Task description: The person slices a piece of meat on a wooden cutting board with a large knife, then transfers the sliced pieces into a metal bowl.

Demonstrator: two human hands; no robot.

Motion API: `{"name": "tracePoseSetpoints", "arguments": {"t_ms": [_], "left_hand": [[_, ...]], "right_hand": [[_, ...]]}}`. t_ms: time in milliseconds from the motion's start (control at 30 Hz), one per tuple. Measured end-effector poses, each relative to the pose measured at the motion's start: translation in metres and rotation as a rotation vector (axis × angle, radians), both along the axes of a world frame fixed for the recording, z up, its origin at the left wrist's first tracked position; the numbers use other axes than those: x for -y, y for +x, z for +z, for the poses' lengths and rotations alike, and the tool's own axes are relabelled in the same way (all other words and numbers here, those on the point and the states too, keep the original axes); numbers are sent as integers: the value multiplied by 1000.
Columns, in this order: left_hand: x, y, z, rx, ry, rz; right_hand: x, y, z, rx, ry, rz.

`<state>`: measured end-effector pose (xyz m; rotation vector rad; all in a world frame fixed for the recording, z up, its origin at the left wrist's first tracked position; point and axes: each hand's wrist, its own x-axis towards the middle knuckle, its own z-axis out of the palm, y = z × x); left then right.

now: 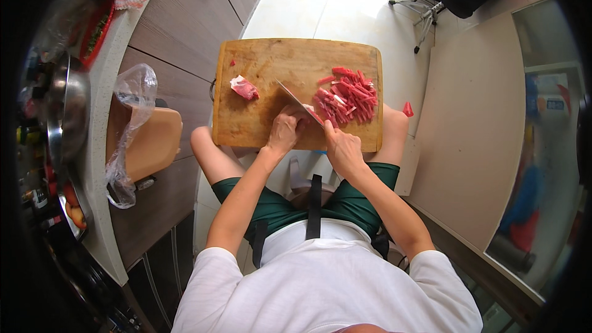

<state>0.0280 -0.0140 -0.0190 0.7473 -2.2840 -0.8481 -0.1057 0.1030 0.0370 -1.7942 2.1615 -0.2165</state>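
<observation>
A wooden cutting board (277, 55) lies across my knees. My right hand (344, 148) grips a knife (296, 99), its blade slanting up and to the left over the board. Close against the blade, my left hand (286, 130) presses on a piece of raw meat (311, 110), mostly hidden by the fingers and blade. To the right sits a heap of raw meat strips (349, 95), red with some white fat. An uncut chunk of raw meat (245, 88) rests on the board's left side, with a small red scrap (232, 62) above it.
Left of me runs a countertop (104, 157) with a metal wok (74, 106) and a red dish (98, 34). A beige plastic bin (155, 143) with a clear bag (134, 101) hangs on the cabinet front. A glass-fronted cabinet (545, 148) stands to the right.
</observation>
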Motion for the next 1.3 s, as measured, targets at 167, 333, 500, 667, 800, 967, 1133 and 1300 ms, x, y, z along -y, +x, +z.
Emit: {"name": "tracePoseSetpoints", "arguments": {"t_ms": [167, 333, 500, 667, 800, 967, 1133, 1300], "left_hand": [[2, 2, -4, -8, 21, 31], [-1, 4, -2, -52, 22, 53], [-2, 5, 1, -13, 30, 21], [1, 2, -2, -28, -21, 0], [1, 5, -5, -25, -42, 41], [0, 11, -10, 22, -29, 56], [-2, 8, 0, 4, -16, 63], [-2, 12, -2, -20, 3, 23]], "right_hand": [[3, -14, -3, 92, -34, -22], [-20, -22, 23, 37, 64, -37], [-28, -16, 32, 32, 133, 27], [-3, 2, 0, 54, -26, -28], [0, -7, -4, 103, -90, -37], [-15, -15, 14, 66, 32, -27], [-27, -10, 35, 37, 94, 36], [-14, 4, 7, 45, 63, 3]]}}
